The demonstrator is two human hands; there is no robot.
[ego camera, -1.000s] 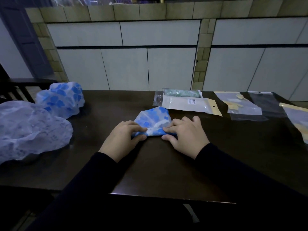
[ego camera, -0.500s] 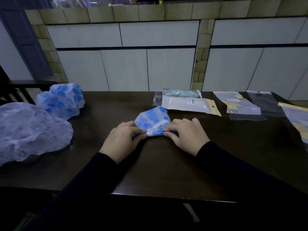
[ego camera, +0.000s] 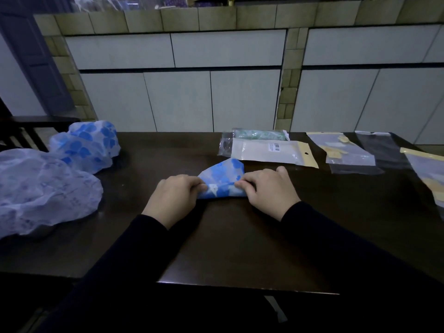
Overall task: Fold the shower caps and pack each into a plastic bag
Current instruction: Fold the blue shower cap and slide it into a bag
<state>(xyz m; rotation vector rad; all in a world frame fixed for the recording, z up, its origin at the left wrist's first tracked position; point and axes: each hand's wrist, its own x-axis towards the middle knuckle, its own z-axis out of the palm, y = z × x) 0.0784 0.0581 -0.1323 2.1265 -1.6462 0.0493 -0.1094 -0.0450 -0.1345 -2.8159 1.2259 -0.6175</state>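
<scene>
A blue-patterned shower cap [ego camera: 222,178], folded into a small wedge, lies on the dark table [ego camera: 228,241] in the middle. My left hand [ego camera: 174,197] pinches its near left edge and my right hand [ego camera: 269,188] pinches its near right edge, fingers curled over the fold. Two unfolded caps sit at the left: a blue-spotted one [ego camera: 86,145] and a pale one [ego camera: 40,191]. Behind the folded cap lies a white plastic bag [ego camera: 269,152] with a yellow header.
A packed bag with green content [ego camera: 260,135] lies behind the white one. Several more flat plastic bags [ego camera: 346,152] spread along the right side, one reaching the right edge [ego camera: 430,171]. A tiled wall stands behind the table. A dark chair frame [ego camera: 21,133] is at far left.
Both hands have rolled the near edge of the cap farther up, making the folded wedge narrower. The view shifted slightly; nothing else moved.
</scene>
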